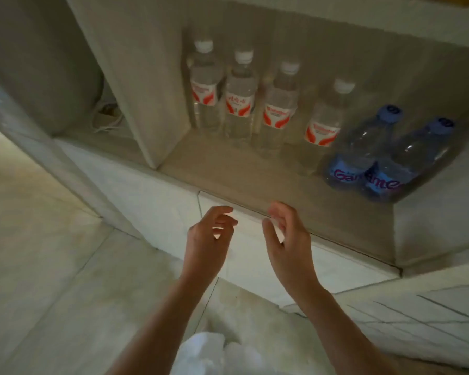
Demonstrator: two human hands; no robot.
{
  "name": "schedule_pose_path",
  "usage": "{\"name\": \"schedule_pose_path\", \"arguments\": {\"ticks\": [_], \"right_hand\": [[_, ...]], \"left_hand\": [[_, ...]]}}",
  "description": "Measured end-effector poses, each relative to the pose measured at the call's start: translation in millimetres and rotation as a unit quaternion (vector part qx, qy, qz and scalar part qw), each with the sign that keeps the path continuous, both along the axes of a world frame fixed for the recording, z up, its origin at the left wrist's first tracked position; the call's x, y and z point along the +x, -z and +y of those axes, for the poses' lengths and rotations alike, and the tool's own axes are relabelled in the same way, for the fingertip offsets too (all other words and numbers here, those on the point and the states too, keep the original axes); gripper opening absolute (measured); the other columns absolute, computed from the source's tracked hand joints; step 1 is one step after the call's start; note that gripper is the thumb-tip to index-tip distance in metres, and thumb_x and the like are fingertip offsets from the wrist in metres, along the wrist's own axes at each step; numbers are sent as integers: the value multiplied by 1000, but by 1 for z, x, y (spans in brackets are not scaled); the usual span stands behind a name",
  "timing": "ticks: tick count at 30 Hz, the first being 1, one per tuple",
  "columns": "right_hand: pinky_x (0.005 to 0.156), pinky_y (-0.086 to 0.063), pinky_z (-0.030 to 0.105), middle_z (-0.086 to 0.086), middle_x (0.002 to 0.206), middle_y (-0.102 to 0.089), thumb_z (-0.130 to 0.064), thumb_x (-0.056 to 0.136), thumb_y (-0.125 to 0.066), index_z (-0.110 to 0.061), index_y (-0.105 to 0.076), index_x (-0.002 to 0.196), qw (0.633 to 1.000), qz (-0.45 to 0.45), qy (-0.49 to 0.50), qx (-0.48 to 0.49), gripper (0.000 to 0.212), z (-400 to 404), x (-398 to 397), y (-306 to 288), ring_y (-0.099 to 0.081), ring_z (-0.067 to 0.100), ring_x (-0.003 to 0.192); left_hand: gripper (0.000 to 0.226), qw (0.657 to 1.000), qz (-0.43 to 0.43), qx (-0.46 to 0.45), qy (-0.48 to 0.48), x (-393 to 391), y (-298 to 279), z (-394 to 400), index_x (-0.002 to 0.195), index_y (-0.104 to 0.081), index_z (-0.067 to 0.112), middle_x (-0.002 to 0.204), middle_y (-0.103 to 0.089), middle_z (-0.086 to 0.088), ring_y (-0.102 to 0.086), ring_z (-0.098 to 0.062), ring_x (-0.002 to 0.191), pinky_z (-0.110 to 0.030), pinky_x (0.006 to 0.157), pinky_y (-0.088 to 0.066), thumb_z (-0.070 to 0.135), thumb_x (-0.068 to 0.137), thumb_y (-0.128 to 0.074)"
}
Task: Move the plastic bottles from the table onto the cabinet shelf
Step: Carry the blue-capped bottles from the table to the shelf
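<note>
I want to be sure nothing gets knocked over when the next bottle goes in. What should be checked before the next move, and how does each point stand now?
1. Both hands free: ok. The left hand and right hand hold nothing, fingers loosely curled.
2. Hands clear of the shelf: ok, both hover in front of its front edge.
3. Bottles upright: ok. Four red-label bottles and two blue-cap bottles stand upright.
4. Free space on the shelf: ok, bare surface in front of the red-label row.
5. Bottles left on the table: cannot tell, no table in view.
</note>
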State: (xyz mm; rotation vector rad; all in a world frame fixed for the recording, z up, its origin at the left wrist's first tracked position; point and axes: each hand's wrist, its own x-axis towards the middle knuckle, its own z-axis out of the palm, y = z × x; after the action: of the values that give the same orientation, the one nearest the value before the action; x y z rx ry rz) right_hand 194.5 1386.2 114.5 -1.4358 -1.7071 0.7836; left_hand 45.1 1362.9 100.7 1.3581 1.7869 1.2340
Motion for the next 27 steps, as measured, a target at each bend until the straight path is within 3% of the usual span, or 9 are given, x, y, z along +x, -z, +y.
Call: {"name": "schedule_pose_path", "arguments": {"ticks": [5, 10, 14, 20, 27], "right_hand": [[87, -38, 0, -17, 119, -56, -29, 96, -52, -20, -49, 130, 975, -13, -218, -45, 35, -29, -46, 12, -55, -5, 107], [95, -43, 17, -7, 116, -61, -20, 95, -55, -17, -52, 127, 920, -30, -383, -82, 33, -76, -91, 29, -57, 2, 108], [95, -47, 25, -1, 109, -65, -16, 93, -56, -14, -54, 124, 859, -54, -499, -100, 31, -139, -126, 37, -61, 10, 105], [90, -50, 25, -2, 104, -64, -15, 92, -58, -13, -56, 121, 770, -91, -628, -70, 29, -235, -160, 43, -62, 10, 100], [90, -51, 32, 0, 103, -65, -16, 92, -59, -11, -56, 120, 660, -123, -740, -49, 28, -402, -189, 53, -63, 14, 99]], "left_hand": [[25, 986, 20, -36, -162, -29, 7, -82, 105, -64, 27, 85, -72, 15, -67, 2, 80, -4, 70, -47, 6, 90, -61], [25, 932, 11, -69, -356, -37, 18, -194, 100, -65, 28, 81, -73, 11, -68, -1, 74, -6, 66, -47, 6, 88, -65], [23, 866, 12, -83, -493, -33, 24, -292, 100, -66, 25, 80, -73, 10, -69, -2, 73, -17, 69, -54, 6, 88, -65], [18, 768, -7, -91, -634, -6, 33, -410, 101, -68, 18, 77, -72, 11, -67, 3, 79, -5, 68, -49, 5, 89, -63], [16, 652, -46, -102, -750, 34, 37, -570, 102, -67, 20, 79, -71, 11, -64, 10, 83, 0, 68, -44, 9, 92, -60]]}}
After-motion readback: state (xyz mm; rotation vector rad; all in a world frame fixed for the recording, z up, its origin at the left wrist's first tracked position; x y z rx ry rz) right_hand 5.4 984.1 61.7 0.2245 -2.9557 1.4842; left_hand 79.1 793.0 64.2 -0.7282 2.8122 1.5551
